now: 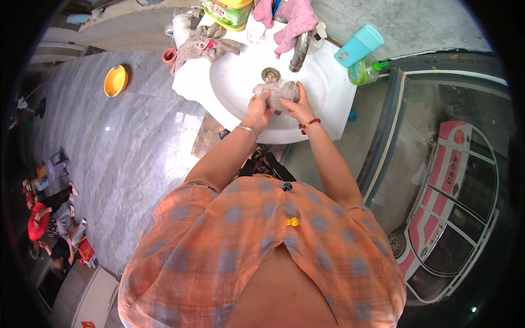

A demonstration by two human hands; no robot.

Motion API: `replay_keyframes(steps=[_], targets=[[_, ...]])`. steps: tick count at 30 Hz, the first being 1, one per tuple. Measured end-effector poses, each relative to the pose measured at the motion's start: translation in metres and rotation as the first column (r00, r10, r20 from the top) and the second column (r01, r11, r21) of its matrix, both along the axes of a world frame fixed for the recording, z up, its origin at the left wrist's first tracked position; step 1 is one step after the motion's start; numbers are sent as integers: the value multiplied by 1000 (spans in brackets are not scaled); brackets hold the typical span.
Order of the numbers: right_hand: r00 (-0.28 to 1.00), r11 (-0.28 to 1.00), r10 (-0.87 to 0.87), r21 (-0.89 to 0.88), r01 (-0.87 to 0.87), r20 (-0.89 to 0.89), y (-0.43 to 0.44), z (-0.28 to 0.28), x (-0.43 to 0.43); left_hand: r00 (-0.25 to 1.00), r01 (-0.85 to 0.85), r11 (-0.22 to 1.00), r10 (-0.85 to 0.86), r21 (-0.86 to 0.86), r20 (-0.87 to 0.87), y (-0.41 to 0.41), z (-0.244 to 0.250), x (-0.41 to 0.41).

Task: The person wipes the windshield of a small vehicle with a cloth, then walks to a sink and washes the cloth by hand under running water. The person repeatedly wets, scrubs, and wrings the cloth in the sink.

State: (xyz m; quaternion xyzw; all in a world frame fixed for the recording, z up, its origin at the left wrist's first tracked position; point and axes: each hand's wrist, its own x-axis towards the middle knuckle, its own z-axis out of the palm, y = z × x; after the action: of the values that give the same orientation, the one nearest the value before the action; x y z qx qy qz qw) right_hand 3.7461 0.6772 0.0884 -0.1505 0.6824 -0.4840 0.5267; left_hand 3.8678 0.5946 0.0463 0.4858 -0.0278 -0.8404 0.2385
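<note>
A wet greyish-brown cloth [277, 93] is held in both hands over the bowl of a white ceramic sink [229, 78], with thin water running onto it from the metal faucet [301, 49]. My left hand [260, 107] grips the cloth's near left side, thumb on top. On the right side, my right hand [298, 103] holds it between thumb and fingers. Just beyond the cloth is the metal drain [270, 74]. A pink cloth [295, 24] drapes over the faucet. Another greyish cloth with a red bow [207, 44] lies on the sink's left rim.
A turquoise cup [359, 46] and a green pump bottle [365, 70] stand at the sink's right. A yellow-lidded tub [228, 12] is behind it. On the floor at left is a yellow basin [116, 81]. Two people [39, 221] are far left; a pink-and-white vehicle [447, 213] is at right.
</note>
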Motion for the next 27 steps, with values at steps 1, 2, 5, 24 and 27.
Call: replay_keyframes(steps=[1, 2, 5, 24, 27], targets=[[1000, 998, -22, -53, 23, 20, -2, -4, 3, 999, -26, 1000, 25, 10, 19, -2, 2, 0], [998, 993, -43, -106, 48, 41, -3, -7, 5, 998, -51, 999, 50, 19, 38, -4, 4, 0], [999, 997, -32, -77, 30, -27, -5, -2, 9, 999, -18, 1000, 19, -1, 36, -6, 5, 4], [990, 984, 137, -113, -138, -20, 2, 11, 14, 999, -31, 1000, 31, -4, 11, -5, -26, 9], [990, 980, 107, -158, -121, -93, -2, -7, 11, 998, -49, 999, 49, -3, -33, -12, -55, 20]])
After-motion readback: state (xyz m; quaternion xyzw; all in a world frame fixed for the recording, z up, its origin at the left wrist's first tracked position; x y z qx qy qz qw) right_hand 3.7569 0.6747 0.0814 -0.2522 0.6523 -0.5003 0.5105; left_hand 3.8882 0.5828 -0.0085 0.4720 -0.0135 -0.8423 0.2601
